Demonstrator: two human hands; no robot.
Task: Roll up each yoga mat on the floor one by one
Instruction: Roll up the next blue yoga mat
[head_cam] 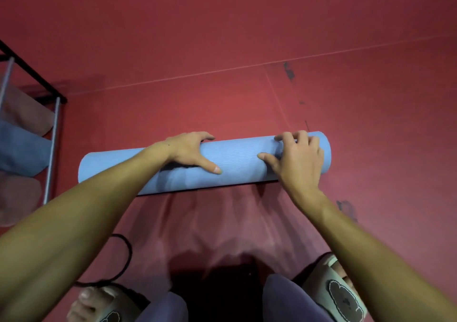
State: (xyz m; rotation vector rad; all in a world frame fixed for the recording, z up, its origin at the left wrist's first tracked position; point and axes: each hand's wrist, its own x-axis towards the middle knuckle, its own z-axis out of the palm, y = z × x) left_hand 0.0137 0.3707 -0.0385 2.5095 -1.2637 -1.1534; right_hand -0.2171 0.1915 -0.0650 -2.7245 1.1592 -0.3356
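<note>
Nearest to me, at the bottom edge, I am seeing my knees in purple cloth and my feet in pale slippers (346, 297), partly cut off by the frame. A black cord (123, 260) is looping on the floor beside my left foot; where it leads I cannot tell.

Both forearms are reaching forward to the blue yoga mat (237, 163), which is lying as a full roll across the red floor (247, 37), just ahead of my knees. My left hand (190, 151) is draping over the top of the roll left of centre, fingers curling over the far side and thumb stretching along the near face. My right hand (296, 158) is gripping near the right end, fingers bent over the crown, thumb pointing inward.

I am judging the mat to be light, soft foam with a ribbed, grippy skin, springy enough to loosen if let go. Holding it with the hands apart, pressing down and inward, looks the sound way to keep it tight.

I am not seeing any loose tail, so it appears fully rolled, though the underside and far side are hidden. My left arm is covering part of the roll. Far left, a metal rack (53, 134) with cloth items is cut off. No other mat is showing.
</note>
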